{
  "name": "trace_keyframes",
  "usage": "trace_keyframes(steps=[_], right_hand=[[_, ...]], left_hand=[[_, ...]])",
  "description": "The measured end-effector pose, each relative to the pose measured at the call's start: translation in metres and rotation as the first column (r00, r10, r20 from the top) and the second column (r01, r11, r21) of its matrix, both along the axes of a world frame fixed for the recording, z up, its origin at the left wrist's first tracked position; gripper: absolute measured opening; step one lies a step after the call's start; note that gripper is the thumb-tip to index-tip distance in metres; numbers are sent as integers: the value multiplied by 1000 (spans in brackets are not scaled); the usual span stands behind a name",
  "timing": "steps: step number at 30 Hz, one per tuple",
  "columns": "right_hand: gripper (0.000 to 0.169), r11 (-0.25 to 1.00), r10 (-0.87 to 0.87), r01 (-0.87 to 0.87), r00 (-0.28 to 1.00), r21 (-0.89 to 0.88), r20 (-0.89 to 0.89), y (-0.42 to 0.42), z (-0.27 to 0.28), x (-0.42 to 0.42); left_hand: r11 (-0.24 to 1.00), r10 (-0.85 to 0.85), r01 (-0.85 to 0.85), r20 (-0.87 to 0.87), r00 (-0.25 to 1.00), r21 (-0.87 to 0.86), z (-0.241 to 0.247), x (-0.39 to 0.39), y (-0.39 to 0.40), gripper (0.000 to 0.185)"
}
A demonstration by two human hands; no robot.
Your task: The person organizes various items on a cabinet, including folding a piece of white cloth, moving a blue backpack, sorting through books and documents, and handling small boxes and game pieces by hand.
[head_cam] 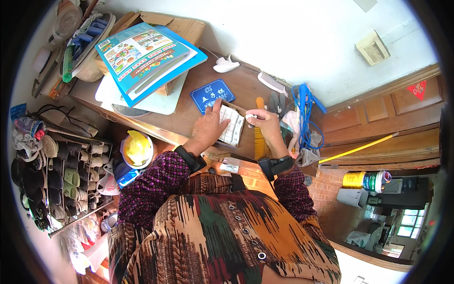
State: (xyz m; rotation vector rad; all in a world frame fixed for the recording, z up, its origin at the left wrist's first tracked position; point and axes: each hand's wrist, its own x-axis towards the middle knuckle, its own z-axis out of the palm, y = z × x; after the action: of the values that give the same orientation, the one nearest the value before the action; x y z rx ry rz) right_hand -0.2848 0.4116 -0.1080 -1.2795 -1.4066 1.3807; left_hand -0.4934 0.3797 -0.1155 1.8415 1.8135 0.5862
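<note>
My left hand (210, 127) lies with fingers spread at the left edge of a small open box (232, 105). Its thumb rests by a folded white sheet with a black grid (231, 124), which sits in the box. Beyond the fingertips is a blue box lid (212, 93) bearing white writing. My right hand (270, 128) pinches small white round pieces (251, 116) between thumb and fingers, just right of the sheet. Under that hand lies a yellow comb (260, 143).
Books and a blue folder (193, 58) are stacked on a cardboard box at the left of the wooden table (166, 124). A white comb (272, 83), work gloves (275, 103) and a coiled blue cable (305, 117) lie rightward. A bin (151, 156) and shoe rack (79, 214) stand below left.
</note>
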Motion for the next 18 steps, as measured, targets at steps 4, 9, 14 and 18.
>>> trace_keyframes(steps=[4,9,14,18], right_hand=[[21,995,-21,-3,971,98,239,-13,1,2],[20,949,-57,-73,918,308,393,-27,9,-18],[20,890,-84,-144,881,432,466,-34,6,-27],[20,814,-108,-271,798,514,592,-38,8,-36]], left_hand=[[999,10,-1,-228,974,41,23,-7,-5,63],[939,-128,201,-259,957,280,19,-13,2,61],[915,-121,245,-362,924,321,28,-10,8,52],[919,-111,231,-352,929,320,25,-12,5,47]])
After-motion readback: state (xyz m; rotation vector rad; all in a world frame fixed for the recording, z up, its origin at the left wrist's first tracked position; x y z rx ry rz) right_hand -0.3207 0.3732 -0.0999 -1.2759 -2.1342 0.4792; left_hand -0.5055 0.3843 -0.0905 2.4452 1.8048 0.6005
